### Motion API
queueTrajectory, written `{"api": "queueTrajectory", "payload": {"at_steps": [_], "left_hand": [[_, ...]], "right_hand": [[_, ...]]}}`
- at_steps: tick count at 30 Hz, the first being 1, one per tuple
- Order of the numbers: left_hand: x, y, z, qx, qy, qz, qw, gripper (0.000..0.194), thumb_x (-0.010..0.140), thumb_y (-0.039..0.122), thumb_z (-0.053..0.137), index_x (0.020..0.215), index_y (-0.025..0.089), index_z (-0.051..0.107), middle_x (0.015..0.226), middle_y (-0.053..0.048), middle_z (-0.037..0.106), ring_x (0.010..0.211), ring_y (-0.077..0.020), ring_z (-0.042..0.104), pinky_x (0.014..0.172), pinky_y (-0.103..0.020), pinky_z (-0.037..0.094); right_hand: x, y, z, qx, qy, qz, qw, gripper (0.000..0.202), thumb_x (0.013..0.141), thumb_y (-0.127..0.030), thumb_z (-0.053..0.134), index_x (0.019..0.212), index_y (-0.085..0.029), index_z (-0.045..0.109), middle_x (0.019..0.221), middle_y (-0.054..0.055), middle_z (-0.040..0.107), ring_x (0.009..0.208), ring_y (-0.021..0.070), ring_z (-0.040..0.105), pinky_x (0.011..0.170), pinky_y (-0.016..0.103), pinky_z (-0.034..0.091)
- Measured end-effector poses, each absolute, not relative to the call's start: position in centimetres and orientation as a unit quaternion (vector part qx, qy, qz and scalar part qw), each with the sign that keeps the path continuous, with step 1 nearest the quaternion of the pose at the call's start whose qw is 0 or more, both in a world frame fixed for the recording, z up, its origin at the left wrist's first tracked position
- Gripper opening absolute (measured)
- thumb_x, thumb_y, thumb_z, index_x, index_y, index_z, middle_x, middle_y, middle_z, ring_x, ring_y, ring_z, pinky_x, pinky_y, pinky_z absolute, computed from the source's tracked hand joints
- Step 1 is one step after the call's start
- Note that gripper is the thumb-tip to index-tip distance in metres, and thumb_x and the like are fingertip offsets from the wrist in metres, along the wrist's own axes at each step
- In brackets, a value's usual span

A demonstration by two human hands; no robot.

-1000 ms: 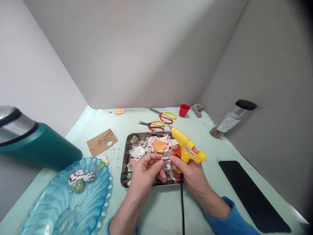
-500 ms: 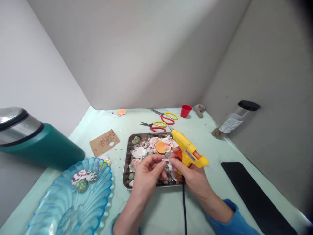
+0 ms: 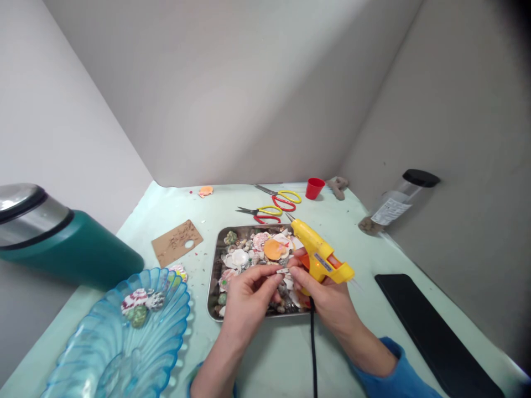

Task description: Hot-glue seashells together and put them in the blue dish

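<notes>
Between the thumb and index finger of my left hand (image 3: 252,290) is a small white piece (image 3: 282,271), too small to name surely. My right hand (image 3: 327,296) is closed around a yellow hot glue gun (image 3: 316,249), whose nozzle points up and to the left. The right thumb tip lies close beside the white piece. Both hands are over the near part of a metal tray (image 3: 213,271) filled with seashells and pebbles. An orange shell (image 3: 274,249) lies on top of the others. The glue gun's black cord (image 3: 313,348) hangs down toward me.
On the left are a blue scalloped dish (image 3: 124,337) with painted shells, a green bottle (image 3: 78,249) and a brown card (image 3: 172,243). Behind the tray lie two scissors (image 3: 265,213) and a red cup (image 3: 315,188). To the right are a clear jar (image 3: 390,207) and a black strip (image 3: 431,329).
The small white piece has tilted slightly between the fingers, and the right thumb has shifted a little away from it. The rest looks the same.
</notes>
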State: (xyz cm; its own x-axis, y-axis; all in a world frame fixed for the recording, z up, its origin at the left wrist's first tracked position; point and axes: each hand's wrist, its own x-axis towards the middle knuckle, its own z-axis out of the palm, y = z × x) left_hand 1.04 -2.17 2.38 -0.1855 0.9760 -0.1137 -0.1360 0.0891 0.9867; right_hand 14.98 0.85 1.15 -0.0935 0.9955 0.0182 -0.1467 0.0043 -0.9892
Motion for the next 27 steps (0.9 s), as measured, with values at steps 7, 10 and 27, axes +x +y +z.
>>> {"api": "queueTrajectory", "payload": {"at_steps": [7,10,27], "left_hand": [[0.9,-2.3,2.7,0.428,0.550,0.550,0.461,0.012,0.069,0.024,0.074,0.078,0.017,0.078,0.053,-0.002,0.064,0.044,-0.0130,0.057,0.047,-0.023,0.046],[0.8,-2.3,2.4,0.449,0.550,0.557,0.431,0.009,0.070,0.024,0.074,0.075,0.019,0.079,0.059,-0.003,0.067,0.045,-0.0129,0.057,0.048,-0.023,0.046],[-0.4,-2.2,2.7,0.367,0.600,0.622,0.344,0.008,0.072,0.026,0.074,0.075,0.019,0.076,0.056,0.001,0.065,0.044,-0.0109,0.054,0.049,-0.022,0.043]], "right_hand": [[15.1,0.7,1.4,-0.438,-0.482,0.560,0.512,0.030,0.073,-0.037,0.074,0.095,-0.024,0.059,0.074,-0.003,0.063,0.057,0.0132,0.054,0.053,0.027,0.044],[15.0,0.7,1.5,-0.439,-0.480,0.561,0.512,0.030,0.072,-0.038,0.074,0.094,-0.023,0.059,0.073,-0.002,0.063,0.056,0.0131,0.054,0.054,0.027,0.046],[18.2,1.3,0.4,-0.382,-0.773,0.301,0.408,0.009,0.081,-0.024,0.066,0.089,-0.025,0.064,0.072,0.001,0.067,0.059,0.0189,0.061,0.058,0.030,0.046]]}}
